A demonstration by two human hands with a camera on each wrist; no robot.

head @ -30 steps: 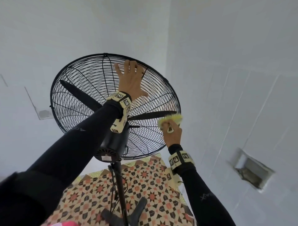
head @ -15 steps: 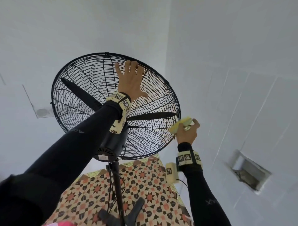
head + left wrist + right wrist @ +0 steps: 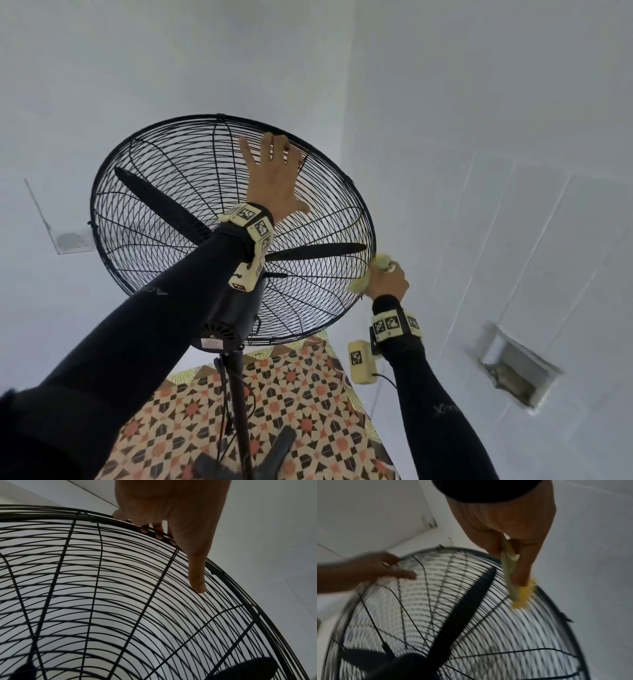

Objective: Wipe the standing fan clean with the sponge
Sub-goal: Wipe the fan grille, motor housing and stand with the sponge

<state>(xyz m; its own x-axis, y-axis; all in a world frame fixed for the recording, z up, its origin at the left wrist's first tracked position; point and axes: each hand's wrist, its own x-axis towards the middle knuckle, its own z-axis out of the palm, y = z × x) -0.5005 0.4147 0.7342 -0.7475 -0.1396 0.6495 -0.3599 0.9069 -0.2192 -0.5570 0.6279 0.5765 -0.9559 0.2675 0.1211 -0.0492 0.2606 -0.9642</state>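
Note:
The black standing fan's round wire grille (image 3: 164, 212) faces away, with its motor housing (image 3: 229, 318) toward me on a thin pole (image 3: 239, 394). My left hand (image 3: 274, 171) lies spread on the upper back of the grille, its fingertips at the top rim (image 3: 96, 513) and its thumb (image 3: 197, 580) stretched along the wires. My right hand (image 3: 388, 279) grips a yellow-green sponge (image 3: 381, 261) and holds it against the grille's right rim. In the blurred right wrist view the sponge (image 3: 510, 574) is pinched between fingers and thumb, its yellow edge on the wires.
White walls close in behind and to the right of the fan, with a rectangular recess (image 3: 517, 370) in the right wall. Patterned floor tiles (image 3: 308, 421) lie below, and the fan's dark base legs (image 3: 281, 445) spread across them. A cream sensor box (image 3: 361, 359) hangs at my right wrist.
My right hand has carried the sponge from the lower right inside of the grille outward to its right rim. The left hand has stayed on the upper grille.

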